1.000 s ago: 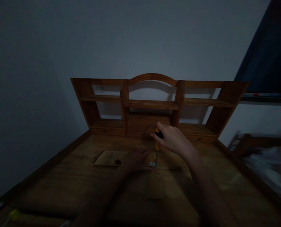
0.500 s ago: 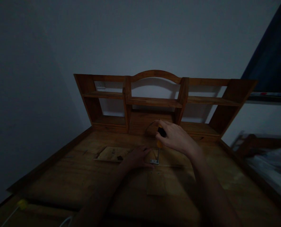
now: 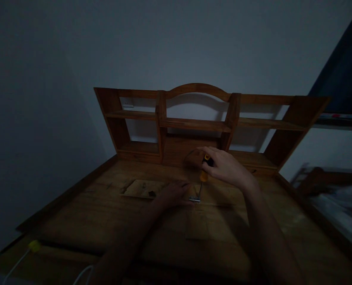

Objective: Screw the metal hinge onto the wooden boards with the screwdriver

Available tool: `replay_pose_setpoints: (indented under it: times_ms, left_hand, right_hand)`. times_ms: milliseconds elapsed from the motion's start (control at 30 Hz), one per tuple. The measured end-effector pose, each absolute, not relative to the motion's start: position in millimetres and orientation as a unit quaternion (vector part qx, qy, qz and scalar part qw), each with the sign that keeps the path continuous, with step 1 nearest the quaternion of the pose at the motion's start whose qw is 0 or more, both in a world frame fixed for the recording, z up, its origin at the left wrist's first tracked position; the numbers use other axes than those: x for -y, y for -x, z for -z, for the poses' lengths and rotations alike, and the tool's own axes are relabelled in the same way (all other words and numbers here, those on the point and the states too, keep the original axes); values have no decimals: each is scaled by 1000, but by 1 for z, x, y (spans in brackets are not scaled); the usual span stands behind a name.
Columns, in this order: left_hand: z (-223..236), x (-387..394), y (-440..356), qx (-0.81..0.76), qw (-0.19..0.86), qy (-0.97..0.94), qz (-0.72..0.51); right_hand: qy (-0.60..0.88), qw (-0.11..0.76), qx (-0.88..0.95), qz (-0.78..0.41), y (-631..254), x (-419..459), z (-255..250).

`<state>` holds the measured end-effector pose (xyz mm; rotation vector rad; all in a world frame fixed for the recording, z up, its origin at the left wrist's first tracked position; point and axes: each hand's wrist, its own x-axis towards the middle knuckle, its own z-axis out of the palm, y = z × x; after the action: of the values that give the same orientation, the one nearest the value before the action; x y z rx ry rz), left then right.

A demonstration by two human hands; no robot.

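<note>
My right hand (image 3: 223,164) is closed around the yellow-and-black handle of a screwdriver (image 3: 204,176). The screwdriver leans slightly, its shaft pointing down and its tip at the right end of a small metal plate (image 3: 194,199). My left hand (image 3: 173,194) lies low beside that plate, fingers stretched out and thumb close to the plate's left end. Under and around the fingers is a thin wooden piece, partly hidden by the hand. A pale, rough-edged board (image 3: 140,188) lies left of my left hand. Dim light blurs the finer details.
A wooden desktop (image 3: 87,213) carries a shelf unit (image 3: 193,124) along its back, against the wall. A yellow-ended white cable (image 3: 33,246) is at the front left. On the right stand a wooden frame and pale bedding (image 3: 339,209); a dark board hangs above.
The view has shifted slightly. My right hand has turned a little on the screwdriver, which leans somewhat more. My left hand stays beside the metal plate.
</note>
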<state>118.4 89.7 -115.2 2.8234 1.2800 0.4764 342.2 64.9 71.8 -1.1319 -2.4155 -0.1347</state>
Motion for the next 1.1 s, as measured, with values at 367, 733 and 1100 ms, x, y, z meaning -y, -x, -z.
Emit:
replay_pose_setpoints:
  times_ms: [367, 733, 1100]
  left_hand:
    - [124, -85, -121, -404, -25, -904, -137]
    - [122, -90, -117, -407, 8, -901, -148]
    - [119, -90, -118, -412, 26, -896, -162]
  right_hand:
    - [429, 241, 869, 56, -342, -73, -68]
    - [484, 210, 840, 125, -340, -69, -71]
    - [456, 211, 860, 89, -338, -69, -69]
